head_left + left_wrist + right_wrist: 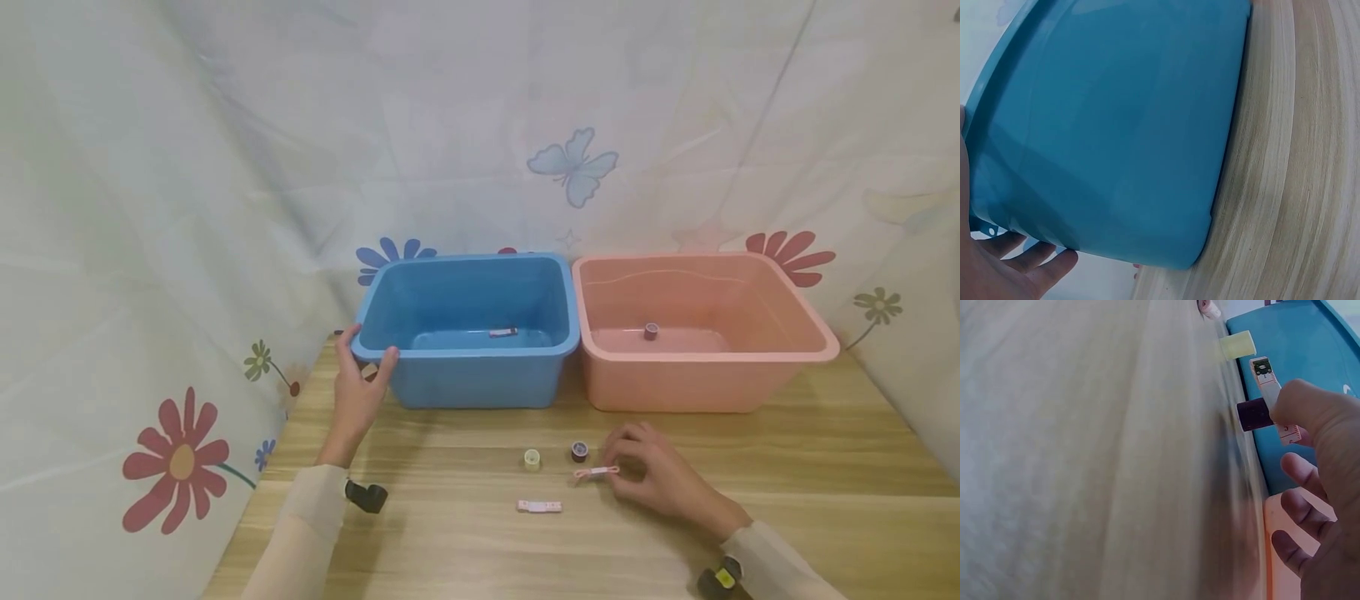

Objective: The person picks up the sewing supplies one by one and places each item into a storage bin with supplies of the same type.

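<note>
My right hand pinches a folded pink-and-white tape measure between thumb and index finger, above the table in front of the pink tub. In the right wrist view the tape shows printed marks and a metal end, and the other fingers are spread. My left hand grips the front left corner of the blue tub, thumb at the front rim and fingers round the side. Near the right hand stand a small dark cylinder and a pale yellow one.
Another folded tape measure lies on the wooden table. Inside the blue tub is a similar folded strip; a dark cylinder sits in the pink tub. The tubs stand side by side before a patterned cloth.
</note>
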{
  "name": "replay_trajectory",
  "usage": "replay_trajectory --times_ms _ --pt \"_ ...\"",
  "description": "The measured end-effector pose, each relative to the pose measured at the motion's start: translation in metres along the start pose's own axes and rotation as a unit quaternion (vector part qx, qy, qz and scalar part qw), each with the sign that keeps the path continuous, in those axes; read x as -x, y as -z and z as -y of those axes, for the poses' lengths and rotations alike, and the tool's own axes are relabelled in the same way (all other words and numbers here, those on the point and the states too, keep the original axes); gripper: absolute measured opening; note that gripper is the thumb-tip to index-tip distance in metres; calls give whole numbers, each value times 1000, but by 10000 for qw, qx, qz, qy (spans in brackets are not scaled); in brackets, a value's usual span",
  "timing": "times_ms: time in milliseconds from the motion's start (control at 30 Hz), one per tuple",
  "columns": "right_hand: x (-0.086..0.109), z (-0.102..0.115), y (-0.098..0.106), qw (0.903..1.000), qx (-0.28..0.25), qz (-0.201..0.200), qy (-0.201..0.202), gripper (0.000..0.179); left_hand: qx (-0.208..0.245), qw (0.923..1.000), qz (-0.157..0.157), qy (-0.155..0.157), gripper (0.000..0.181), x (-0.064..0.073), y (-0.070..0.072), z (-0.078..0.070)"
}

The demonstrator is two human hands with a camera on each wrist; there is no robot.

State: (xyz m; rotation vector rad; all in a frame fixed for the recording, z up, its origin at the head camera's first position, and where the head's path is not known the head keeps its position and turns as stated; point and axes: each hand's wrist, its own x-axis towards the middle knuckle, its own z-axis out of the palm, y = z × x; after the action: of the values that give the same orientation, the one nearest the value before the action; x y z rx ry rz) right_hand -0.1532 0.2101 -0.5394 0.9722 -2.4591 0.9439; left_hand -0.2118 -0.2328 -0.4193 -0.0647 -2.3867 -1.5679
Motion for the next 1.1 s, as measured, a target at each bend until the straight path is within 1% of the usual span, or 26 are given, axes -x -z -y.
replay_trajectory --times_ms 367,600,667,800,933,1100 --pt "-5 3 7 9997 19 -197 122 34 2 10000 17 -34 79 -1 0 4" --pt "-9 5 11 9996 -13 -255 100 33 50 9999 -104 -74 79 -14 -2 37" --pt "-11 5 12 9997 -11 -233 72 31 15 9998 -134 -130 79 -14 -2 41" --pt "-14 5 15 9997 12 -221 68 27 -30 9996 -186 -227 79 -14 -2 42" --pt "-18 5 18 9994 62 -270 216 25 -78 9995 -197 -233 80 -13 -3 40" --pt "-22 6 23 9994 71 -206 268 13 -84 9997 -144 -186 82 -14 -2 41"
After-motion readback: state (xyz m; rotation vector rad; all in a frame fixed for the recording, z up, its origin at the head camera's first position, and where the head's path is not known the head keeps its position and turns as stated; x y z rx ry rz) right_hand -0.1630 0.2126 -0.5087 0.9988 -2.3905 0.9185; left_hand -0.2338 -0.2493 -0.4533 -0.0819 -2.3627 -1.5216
